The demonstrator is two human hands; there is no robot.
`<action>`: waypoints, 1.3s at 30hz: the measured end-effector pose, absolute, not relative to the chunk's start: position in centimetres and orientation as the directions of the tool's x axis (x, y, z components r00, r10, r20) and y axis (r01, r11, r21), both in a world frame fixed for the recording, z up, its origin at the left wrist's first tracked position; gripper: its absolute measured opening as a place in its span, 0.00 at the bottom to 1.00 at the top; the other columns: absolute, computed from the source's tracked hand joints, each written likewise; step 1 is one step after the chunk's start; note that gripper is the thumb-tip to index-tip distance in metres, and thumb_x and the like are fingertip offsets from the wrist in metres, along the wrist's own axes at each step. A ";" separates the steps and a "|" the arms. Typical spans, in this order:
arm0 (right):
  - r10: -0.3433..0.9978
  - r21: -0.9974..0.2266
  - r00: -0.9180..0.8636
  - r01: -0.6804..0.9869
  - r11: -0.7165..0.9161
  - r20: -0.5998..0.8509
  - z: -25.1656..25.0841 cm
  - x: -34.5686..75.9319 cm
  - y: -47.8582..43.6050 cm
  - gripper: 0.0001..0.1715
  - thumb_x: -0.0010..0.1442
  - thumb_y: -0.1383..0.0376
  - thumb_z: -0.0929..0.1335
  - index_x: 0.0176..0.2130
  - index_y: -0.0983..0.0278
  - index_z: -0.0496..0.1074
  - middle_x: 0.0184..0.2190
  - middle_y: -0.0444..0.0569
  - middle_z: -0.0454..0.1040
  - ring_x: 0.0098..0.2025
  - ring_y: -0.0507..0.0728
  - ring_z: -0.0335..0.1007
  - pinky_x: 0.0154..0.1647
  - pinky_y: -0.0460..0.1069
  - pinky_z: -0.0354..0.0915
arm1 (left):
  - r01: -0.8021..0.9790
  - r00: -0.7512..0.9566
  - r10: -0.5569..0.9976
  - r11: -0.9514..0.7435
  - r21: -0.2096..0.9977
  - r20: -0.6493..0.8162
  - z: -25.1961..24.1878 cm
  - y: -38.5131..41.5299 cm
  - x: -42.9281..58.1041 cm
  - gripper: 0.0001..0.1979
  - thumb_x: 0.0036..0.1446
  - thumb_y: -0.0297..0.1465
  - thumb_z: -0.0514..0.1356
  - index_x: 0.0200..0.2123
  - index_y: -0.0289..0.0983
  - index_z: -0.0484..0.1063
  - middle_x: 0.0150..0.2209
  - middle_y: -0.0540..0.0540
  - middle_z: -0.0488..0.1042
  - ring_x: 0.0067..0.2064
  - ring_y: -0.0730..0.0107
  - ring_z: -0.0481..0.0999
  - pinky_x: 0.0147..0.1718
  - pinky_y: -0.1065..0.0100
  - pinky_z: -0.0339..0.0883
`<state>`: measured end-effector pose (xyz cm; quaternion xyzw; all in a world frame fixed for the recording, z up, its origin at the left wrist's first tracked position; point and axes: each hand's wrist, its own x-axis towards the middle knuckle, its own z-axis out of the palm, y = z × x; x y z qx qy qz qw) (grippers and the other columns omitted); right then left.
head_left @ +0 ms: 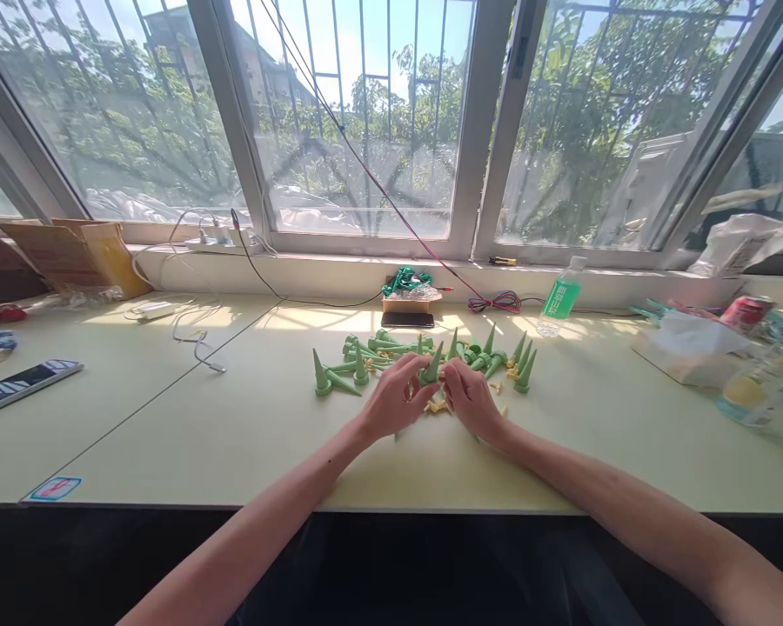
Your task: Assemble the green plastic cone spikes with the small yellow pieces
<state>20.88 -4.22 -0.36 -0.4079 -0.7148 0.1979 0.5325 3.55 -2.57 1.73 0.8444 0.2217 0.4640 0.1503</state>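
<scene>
Head view, centre of frame, left to right: our left hand (399, 396), fingers curled around one green cone (434, 363), tip up; yellow pieces (436, 406) below; our right hand (473, 400), fingertips pinched together, on what we cannot tell. Firm hold at the cone's base serves us best.

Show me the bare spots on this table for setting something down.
Bare: left of the green cones, up to the table seam; and right of them, between the green-labelled bottle, tissue box and right forearm. Crowded: around the left hand and right hand, among cones and yellow pieces; also the far right, by the red can.
</scene>
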 end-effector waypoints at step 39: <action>0.779 -0.724 -0.076 0.321 0.611 0.623 -0.9 20.9 -4.3 0.25 0.69 0.50 0.57 0.25 0.61 0.56 0.18 0.40 0.59 0.21 0.49 0.56 0.21 0.45 0.56 | 0.293 0.402 0.824 -0.528 0.797 0.398 2.5 -2.7 3.7 0.37 0.66 0.52 0.45 0.15 0.35 0.72 0.12 0.49 0.69 0.13 0.78 0.64 0.21 0.74 0.62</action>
